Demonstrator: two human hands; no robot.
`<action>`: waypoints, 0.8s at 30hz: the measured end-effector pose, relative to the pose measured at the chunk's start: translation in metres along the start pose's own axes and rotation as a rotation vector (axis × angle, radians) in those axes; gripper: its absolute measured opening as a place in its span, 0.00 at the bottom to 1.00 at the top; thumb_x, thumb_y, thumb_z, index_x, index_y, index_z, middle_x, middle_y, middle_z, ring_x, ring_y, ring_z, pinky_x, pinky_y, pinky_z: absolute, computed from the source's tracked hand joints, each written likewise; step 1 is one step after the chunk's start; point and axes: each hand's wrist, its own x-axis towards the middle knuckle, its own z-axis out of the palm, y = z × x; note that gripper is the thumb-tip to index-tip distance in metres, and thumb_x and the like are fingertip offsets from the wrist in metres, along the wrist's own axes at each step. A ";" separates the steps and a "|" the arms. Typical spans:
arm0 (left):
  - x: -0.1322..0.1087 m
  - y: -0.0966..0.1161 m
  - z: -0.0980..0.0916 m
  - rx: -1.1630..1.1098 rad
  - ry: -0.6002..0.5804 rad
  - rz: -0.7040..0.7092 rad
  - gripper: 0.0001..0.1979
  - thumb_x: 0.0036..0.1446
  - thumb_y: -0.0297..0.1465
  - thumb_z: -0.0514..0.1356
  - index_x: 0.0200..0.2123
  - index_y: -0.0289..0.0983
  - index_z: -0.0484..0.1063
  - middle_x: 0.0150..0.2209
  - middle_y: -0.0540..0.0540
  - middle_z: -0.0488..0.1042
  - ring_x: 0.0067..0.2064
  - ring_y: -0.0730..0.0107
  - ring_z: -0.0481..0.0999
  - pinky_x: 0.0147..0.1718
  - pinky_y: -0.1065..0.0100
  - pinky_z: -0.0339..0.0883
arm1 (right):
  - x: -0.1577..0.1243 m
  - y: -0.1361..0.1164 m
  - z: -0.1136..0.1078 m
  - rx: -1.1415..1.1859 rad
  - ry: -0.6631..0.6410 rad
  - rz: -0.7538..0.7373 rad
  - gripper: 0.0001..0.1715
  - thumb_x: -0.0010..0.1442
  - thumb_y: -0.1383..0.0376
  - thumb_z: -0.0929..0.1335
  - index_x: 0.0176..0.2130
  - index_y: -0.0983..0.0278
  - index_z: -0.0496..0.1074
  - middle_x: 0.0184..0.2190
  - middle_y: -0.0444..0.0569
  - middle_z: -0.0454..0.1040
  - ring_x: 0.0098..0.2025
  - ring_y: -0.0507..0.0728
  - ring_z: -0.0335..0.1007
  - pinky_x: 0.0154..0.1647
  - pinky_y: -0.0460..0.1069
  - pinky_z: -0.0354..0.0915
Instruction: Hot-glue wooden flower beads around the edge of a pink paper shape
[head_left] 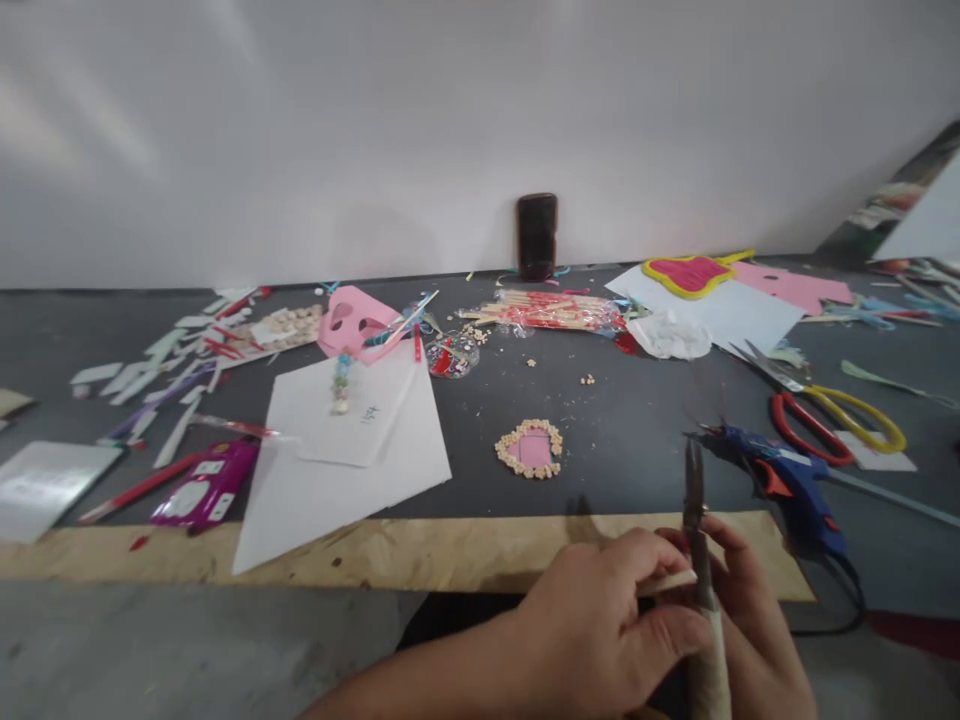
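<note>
My right hand [761,625] is wrapped round a pair of pliers [694,490] with dark metal jaws pointing up and a pale handle. Pinched in my left hand [592,620] is a short pale wooden stick [671,581], its end against the pliers; part of it is hidden by my fingers. Both hands are close together at the table's front edge. Beyond them lies a small pink card piece [534,450] edged with little cut wooden bits. A few loose wooden bits [587,380] lie behind it.
To the right are a blue glue gun [795,485] and red-and-yellow scissors [840,420]. Packed wooden sticks [551,310] lie at the back, before a phone [537,236] leaning on the wall. White paper [405,470], a pink mask [352,320] and a purple packet [206,485] lie left.
</note>
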 end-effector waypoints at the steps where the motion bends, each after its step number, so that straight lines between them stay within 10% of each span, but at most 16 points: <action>1: -0.002 -0.003 -0.004 -0.017 0.018 0.015 0.14 0.60 0.39 0.55 0.46 0.38 0.70 0.33 0.49 0.73 0.30 0.73 0.68 0.30 0.72 0.59 | 0.001 0.001 0.000 -0.007 -0.004 0.033 0.26 0.56 0.53 0.68 0.51 0.51 0.57 0.38 0.47 0.74 0.33 0.56 0.75 0.34 0.51 0.73; 7: -0.006 -0.032 -0.030 -0.198 0.267 -0.106 0.18 0.65 0.40 0.49 0.45 0.36 0.73 0.37 0.45 0.75 0.37 0.70 0.70 0.39 0.69 0.61 | -0.002 -0.003 0.009 -0.212 -0.118 0.044 0.27 0.55 0.56 0.69 0.51 0.52 0.58 0.37 0.46 0.73 0.36 0.56 0.74 0.37 0.50 0.73; 12: -0.007 -0.039 -0.044 -0.359 0.234 -0.256 0.15 0.60 0.41 0.55 0.43 0.36 0.68 0.28 0.49 0.74 0.23 0.78 0.59 0.25 0.74 0.52 | -0.011 -0.021 0.018 -0.360 -0.200 0.003 0.27 0.55 0.59 0.68 0.54 0.55 0.60 0.42 0.50 0.73 0.46 0.58 0.72 0.45 0.49 0.71; 24: 0.001 -0.018 -0.049 -0.295 0.142 -0.215 0.12 0.58 0.38 0.60 0.33 0.33 0.72 0.31 0.49 0.72 0.35 0.73 0.68 0.38 0.72 0.61 | 0.005 -0.051 0.006 -0.333 -0.512 -0.046 0.27 0.61 0.60 0.63 0.59 0.59 0.58 0.53 0.56 0.68 0.55 0.62 0.67 0.53 0.56 0.67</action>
